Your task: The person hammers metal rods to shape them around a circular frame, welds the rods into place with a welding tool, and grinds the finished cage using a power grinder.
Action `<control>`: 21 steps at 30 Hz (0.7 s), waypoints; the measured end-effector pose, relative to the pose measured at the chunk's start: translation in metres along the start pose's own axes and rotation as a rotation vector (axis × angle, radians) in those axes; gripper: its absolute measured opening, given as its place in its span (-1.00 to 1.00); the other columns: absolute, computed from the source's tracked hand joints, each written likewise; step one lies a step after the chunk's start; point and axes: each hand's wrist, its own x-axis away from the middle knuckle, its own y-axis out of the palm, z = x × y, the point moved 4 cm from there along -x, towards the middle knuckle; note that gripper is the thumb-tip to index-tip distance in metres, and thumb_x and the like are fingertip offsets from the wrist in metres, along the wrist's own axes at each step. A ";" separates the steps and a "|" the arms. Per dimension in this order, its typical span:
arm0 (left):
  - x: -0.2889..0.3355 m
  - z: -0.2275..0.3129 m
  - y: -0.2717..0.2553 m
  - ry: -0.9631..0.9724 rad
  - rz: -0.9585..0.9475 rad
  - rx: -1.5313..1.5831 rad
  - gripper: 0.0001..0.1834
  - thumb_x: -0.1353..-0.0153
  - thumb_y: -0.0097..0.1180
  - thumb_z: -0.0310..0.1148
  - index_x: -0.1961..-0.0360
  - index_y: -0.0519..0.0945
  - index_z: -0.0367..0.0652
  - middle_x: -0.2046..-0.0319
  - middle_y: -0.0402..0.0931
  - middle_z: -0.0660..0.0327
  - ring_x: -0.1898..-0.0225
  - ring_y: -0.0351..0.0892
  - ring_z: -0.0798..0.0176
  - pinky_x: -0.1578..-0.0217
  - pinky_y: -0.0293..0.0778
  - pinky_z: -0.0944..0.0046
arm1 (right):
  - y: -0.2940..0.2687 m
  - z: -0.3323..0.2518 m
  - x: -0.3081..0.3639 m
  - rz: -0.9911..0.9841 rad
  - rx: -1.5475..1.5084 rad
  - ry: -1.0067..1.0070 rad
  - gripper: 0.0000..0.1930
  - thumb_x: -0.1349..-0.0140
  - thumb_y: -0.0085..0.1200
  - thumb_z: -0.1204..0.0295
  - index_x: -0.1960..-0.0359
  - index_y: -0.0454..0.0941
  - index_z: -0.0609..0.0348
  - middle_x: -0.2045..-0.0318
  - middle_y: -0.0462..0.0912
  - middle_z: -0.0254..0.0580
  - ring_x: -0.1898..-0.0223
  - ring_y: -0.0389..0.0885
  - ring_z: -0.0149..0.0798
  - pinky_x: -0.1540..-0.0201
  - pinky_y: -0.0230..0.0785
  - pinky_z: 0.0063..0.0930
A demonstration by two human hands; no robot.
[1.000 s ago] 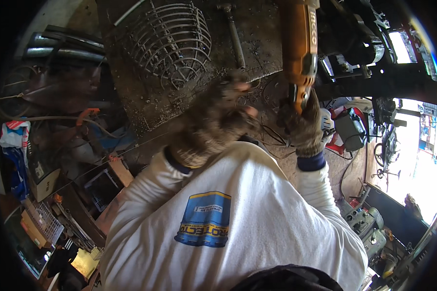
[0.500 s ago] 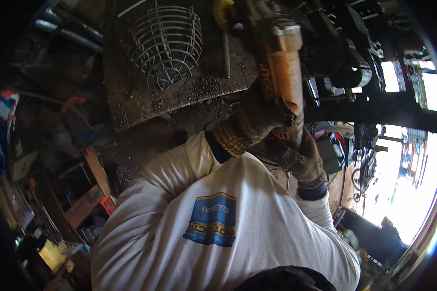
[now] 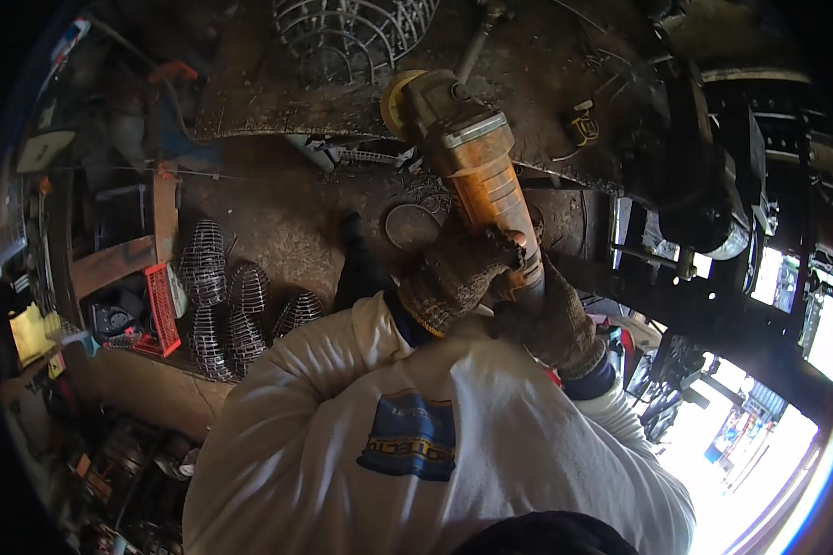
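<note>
An orange angle grinder [image 3: 492, 190] with a grey gear head and a yellowish disc [image 3: 400, 104] is held in front of my chest. Its head points away and leans left, near the front edge of the workbench [image 3: 259, 106]. My left hand [image 3: 461, 277], in a dirty knitted glove, is closed around the grinder's rear body. My right hand [image 3: 565, 319], gloved too, closes on the tail end, its fingers partly hidden. Beyond the disc, a wire basket-like cage [image 3: 352, 32] of curved metal rods lies on the bench, cut off by the upper edge.
A yellow tape measure [image 3: 581, 128] sits on the bench at right. Several wire cages [image 3: 208, 268] stand on the floor at left, beside a red plastic crate [image 3: 164, 310]. A metal ring [image 3: 412, 225] lies below the bench. Dark machinery [image 3: 713, 203] fills the right side.
The grinder has come lower in view and its head leans further left. The view has shifted, putting the wire cage at the upper edge and showing more floor. Both hands keep their hold.
</note>
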 end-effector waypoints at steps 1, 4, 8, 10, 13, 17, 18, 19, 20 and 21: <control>0.003 -0.001 -0.003 0.004 -0.010 0.007 -0.20 -0.04 0.45 -0.04 -0.15 0.35 -0.29 0.13 0.54 0.11 0.13 0.61 0.21 0.13 0.59 0.16 | -0.001 0.008 0.001 0.010 0.034 0.041 -0.39 -0.08 0.36 0.49 -0.18 0.37 0.24 0.14 0.65 -0.11 0.16 0.68 -0.26 0.11 0.57 -0.35; 0.011 0.007 -0.010 0.194 -0.028 -0.323 -0.19 -0.05 0.44 -0.03 -0.16 0.34 -0.28 0.10 0.53 0.10 0.10 0.60 0.19 0.10 0.57 0.15 | 0.005 0.022 -0.004 0.023 0.074 0.103 -0.21 0.01 0.46 0.40 -0.28 0.32 0.21 0.06 0.66 -0.02 0.05 0.68 -0.15 0.01 0.54 -0.31; 0.019 0.016 -0.023 0.418 -0.024 -0.710 -0.18 -0.06 0.43 -0.02 -0.18 0.32 -0.28 0.07 0.52 0.09 0.07 0.59 0.17 0.05 0.56 0.13 | 0.019 0.009 -0.011 0.028 0.128 0.101 -0.26 -0.03 0.42 0.47 -0.27 0.32 0.22 0.01 0.64 -0.06 -0.02 0.63 -0.20 -0.07 0.50 -0.33; 0.021 0.017 -0.030 0.468 -0.028 -0.806 -0.18 -0.07 0.43 -0.01 -0.19 0.31 -0.28 0.05 0.51 0.08 0.05 0.58 0.16 0.03 0.55 0.13 | 0.029 -0.002 -0.015 0.029 0.175 0.072 -0.32 -0.08 0.37 0.53 -0.26 0.33 0.24 -0.03 0.61 -0.11 -0.07 0.59 -0.26 -0.14 0.46 -0.36; 0.023 0.015 -0.036 0.522 -0.009 -0.906 -0.17 -0.07 0.42 -0.01 -0.20 0.30 -0.27 0.02 0.50 0.07 0.03 0.58 0.14 0.00 0.54 0.11 | 0.042 -0.009 -0.019 0.041 0.214 0.063 -0.34 -0.10 0.36 0.55 -0.25 0.33 0.27 -0.06 0.60 -0.10 -0.08 0.59 -0.27 -0.15 0.46 -0.37; 0.023 0.011 -0.043 0.555 0.026 -0.975 -0.16 -0.08 0.40 0.00 -0.22 0.29 -0.27 -0.01 0.48 0.05 0.00 0.57 0.12 -0.05 0.52 0.10 | 0.058 -0.021 -0.027 0.101 0.178 0.072 -0.23 -0.01 0.43 0.51 -0.29 0.31 0.23 -0.03 0.59 -0.08 -0.01 0.62 -0.22 -0.09 0.49 -0.29; 0.023 0.009 -0.044 0.560 0.036 -0.987 -0.15 -0.09 0.40 0.00 -0.23 0.28 -0.27 -0.02 0.48 0.05 -0.01 0.57 0.12 -0.06 0.52 0.09 | 0.058 -0.021 -0.028 0.100 0.187 0.085 -0.23 -0.01 0.43 0.51 -0.29 0.31 0.23 -0.03 0.59 -0.08 -0.01 0.62 -0.22 -0.09 0.49 -0.29; 0.022 0.010 -0.045 0.563 0.044 -0.998 -0.15 -0.09 0.40 0.01 -0.23 0.28 -0.27 -0.03 0.48 0.04 -0.02 0.56 0.11 -0.07 0.51 0.09 | 0.058 -0.022 -0.029 0.093 0.243 0.093 -0.24 -0.02 0.41 0.52 -0.29 0.30 0.24 -0.05 0.58 -0.07 -0.02 0.61 -0.21 -0.11 0.48 -0.29; 0.023 0.010 -0.045 0.565 0.049 -1.008 -0.15 -0.09 0.39 0.01 -0.24 0.27 -0.26 -0.04 0.47 0.04 -0.03 0.56 0.10 -0.09 0.51 0.08 | 0.058 -0.022 -0.030 0.085 0.299 0.102 -0.24 -0.03 0.40 0.54 -0.29 0.29 0.25 -0.07 0.57 -0.06 -0.04 0.60 -0.20 -0.13 0.46 -0.29; 0.023 0.009 -0.045 0.564 0.056 -1.020 -0.15 -0.09 0.39 0.01 -0.24 0.27 -0.26 -0.05 0.47 0.04 -0.04 0.56 0.10 -0.10 0.51 0.08 | 0.058 -0.023 -0.030 0.084 0.306 0.111 -0.24 -0.03 0.40 0.54 -0.29 0.29 0.25 -0.07 0.57 -0.06 -0.04 0.60 -0.20 -0.13 0.46 -0.29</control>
